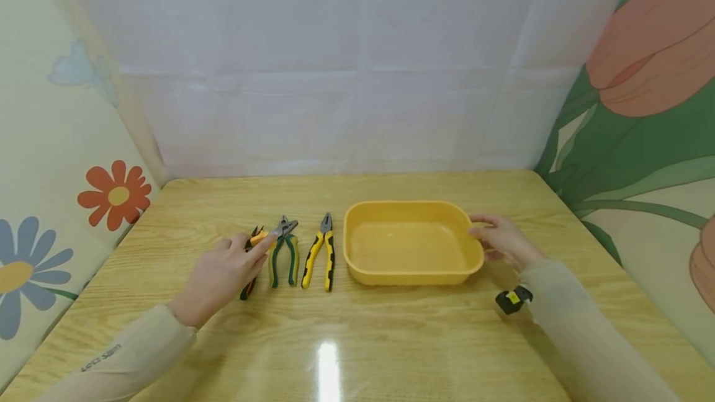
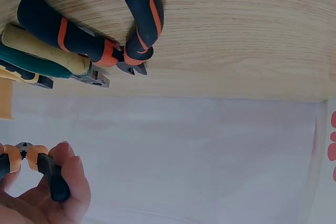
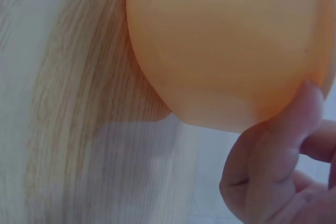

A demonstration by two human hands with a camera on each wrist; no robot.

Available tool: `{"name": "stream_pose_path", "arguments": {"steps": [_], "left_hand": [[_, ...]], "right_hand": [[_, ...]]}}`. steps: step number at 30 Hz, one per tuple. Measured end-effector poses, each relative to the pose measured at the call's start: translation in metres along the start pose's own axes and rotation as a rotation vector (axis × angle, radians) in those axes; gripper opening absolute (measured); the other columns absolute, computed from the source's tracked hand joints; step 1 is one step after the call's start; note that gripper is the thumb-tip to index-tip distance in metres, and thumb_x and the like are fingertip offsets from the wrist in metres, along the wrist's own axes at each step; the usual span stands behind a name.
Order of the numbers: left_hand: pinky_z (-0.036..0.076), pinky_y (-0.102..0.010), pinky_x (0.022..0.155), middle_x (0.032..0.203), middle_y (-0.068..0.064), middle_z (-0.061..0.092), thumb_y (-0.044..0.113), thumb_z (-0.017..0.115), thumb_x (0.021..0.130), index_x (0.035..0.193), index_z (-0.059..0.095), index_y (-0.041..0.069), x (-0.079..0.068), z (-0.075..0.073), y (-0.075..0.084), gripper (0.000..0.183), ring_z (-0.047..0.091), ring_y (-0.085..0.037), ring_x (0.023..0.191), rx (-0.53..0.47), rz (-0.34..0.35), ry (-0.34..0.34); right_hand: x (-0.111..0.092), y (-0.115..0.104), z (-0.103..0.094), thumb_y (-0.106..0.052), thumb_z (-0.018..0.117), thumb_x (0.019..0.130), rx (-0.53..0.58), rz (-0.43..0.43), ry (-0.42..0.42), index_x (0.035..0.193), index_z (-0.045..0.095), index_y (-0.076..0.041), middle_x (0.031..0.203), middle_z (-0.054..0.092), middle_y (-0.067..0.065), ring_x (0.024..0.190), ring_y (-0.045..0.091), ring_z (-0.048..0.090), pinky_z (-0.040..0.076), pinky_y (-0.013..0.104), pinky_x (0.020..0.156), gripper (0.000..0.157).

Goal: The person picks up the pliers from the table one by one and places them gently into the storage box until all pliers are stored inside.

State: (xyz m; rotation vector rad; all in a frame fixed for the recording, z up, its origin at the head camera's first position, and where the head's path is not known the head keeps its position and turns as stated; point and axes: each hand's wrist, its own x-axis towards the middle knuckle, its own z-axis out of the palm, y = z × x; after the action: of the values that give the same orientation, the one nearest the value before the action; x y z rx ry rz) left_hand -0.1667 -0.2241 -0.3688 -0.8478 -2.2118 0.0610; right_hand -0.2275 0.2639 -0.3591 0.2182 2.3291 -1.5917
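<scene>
My left hand (image 1: 215,275) holds pliers with orange and black handles (image 2: 52,177), their metal jaws pointing right in the head view. Beneath it on the table lie diagonal cutters (image 2: 144,14) with black and orange-red handles, partly hidden by the hand in the head view. Just right are green-handled pliers (image 1: 293,256), overlapped by the held pair's tip, and then yellow-and-black pliers (image 1: 329,256). At the right end of a yellow plastic basin (image 1: 413,278), my right hand (image 1: 505,241) grips the rim, a fingertip against the wall in the right wrist view.
The wooden table (image 1: 391,346) ends at a white cloth backdrop (image 1: 346,110). Flower-patterned panels stand to the left and right. A small black device with a yellow patch (image 1: 513,298) sits by my right cuff.
</scene>
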Motion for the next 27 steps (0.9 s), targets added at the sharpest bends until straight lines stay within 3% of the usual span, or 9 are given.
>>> {"name": "stream_pose_path", "arguments": {"steps": [15, 22, 27], "left_hand": [[0.038, -0.032, 0.032, 0.083, -0.021, 0.059, 0.033, 0.022, 0.108, 0.121, 0.069, 0.013, 0.011, 0.008, 0.012, 0.053, 0.052, -0.030, 0.051, -0.031, 0.039, 0.020], [0.028, -0.024, 0.032, 0.081, -0.016, 0.056, 0.030, 0.022, 0.108, 0.122, 0.067, 0.014, 0.017, 0.012, 0.021, 0.050, 0.041, -0.021, 0.047, -0.014, 0.067, 0.018], [0.025, -0.022, 0.033, 0.082, -0.018, 0.057, 0.031, 0.019, 0.108, 0.127, 0.065, 0.016, 0.020, 0.014, 0.026, 0.052, 0.041, -0.021, 0.048, 0.034, 0.081, -0.019]], "right_hand": [[-0.001, -0.001, -0.001, -0.012, 0.051, 0.100, -0.004, -0.002, -0.007, 0.147, 0.029, 0.006, 0.084, 0.063, -0.001, 0.068, 0.009, 0.061, 0.053, 0.026, 0.057, 0.055], [-0.002, -0.001, 0.000, -0.011, 0.050, 0.100, 0.020, -0.008, -0.017, 0.147, 0.029, 0.006, 0.085, 0.063, 0.000, 0.069, 0.009, 0.061, 0.053, 0.026, 0.057, 0.054], [-0.003, -0.001, 0.000, -0.011, 0.049, 0.100, 0.032, -0.015, -0.025, 0.147, 0.027, 0.007, 0.086, 0.063, 0.000, 0.069, 0.009, 0.061, 0.054, 0.026, 0.057, 0.055]]}}
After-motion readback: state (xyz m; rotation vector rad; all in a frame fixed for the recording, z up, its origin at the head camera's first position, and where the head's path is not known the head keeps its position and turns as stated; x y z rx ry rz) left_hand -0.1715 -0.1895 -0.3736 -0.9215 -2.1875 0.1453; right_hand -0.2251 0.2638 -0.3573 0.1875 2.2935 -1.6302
